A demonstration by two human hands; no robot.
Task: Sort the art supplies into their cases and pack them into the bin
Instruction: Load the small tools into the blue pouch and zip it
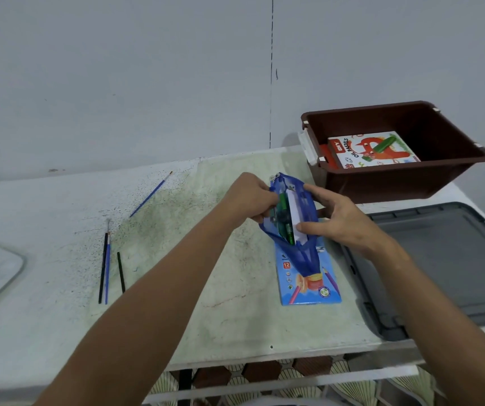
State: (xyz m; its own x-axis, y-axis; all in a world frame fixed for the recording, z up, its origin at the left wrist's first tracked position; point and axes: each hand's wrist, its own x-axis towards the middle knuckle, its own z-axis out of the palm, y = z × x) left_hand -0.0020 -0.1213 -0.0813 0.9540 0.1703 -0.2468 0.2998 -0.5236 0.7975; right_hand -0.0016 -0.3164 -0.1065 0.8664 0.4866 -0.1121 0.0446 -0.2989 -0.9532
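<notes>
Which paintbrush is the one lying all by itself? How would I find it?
Start at the pale speckled table and look toward its far edge by the wall. There a thin blue-handled paintbrush lies slanted, alone. The other blue brush lies nearer the front, side by side with a black stick.

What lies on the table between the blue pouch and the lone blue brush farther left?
Head view: only the left hand and bare table between pouch and brush.

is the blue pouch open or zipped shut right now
Open. The blue pouch gapes between the left hand and right hand, showing green items and white paper inside.
</notes>
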